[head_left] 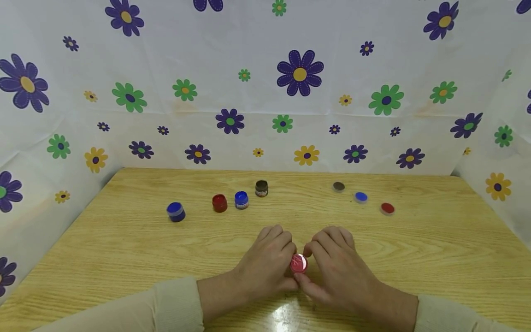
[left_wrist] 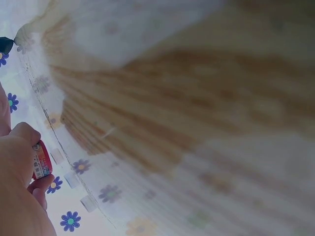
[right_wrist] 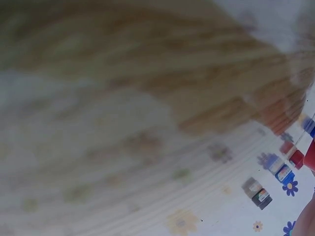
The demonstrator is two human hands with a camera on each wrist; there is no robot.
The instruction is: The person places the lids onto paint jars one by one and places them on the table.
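Note:
A small pink-red paint jar [head_left: 298, 263] with a shiny top is held between both hands near the table's front. My left hand [head_left: 268, 260] grips it from the left, fingers curled behind and thumb in front. From the right, my right hand [head_left: 338, 267] pinches its rim between thumb and forefinger. The left wrist view shows the jar's printed label side [left_wrist: 42, 160] between the fingers of the left hand [left_wrist: 19, 172]. Only a red edge of the jar [right_wrist: 310, 157] shows in the right wrist view, beside part of the right hand [right_wrist: 305, 219].
Beyond the hands stand uncovered paint jars: red [head_left: 220, 203], blue [head_left: 241, 200] and black [head_left: 262, 188]. A dark blue jar [head_left: 176, 212] with its lid on stands further left. Black [head_left: 338, 186], blue [head_left: 361, 197] and red lids [head_left: 387, 209] lie at the right. A flowered cloth [head_left: 257, 92] hangs behind.

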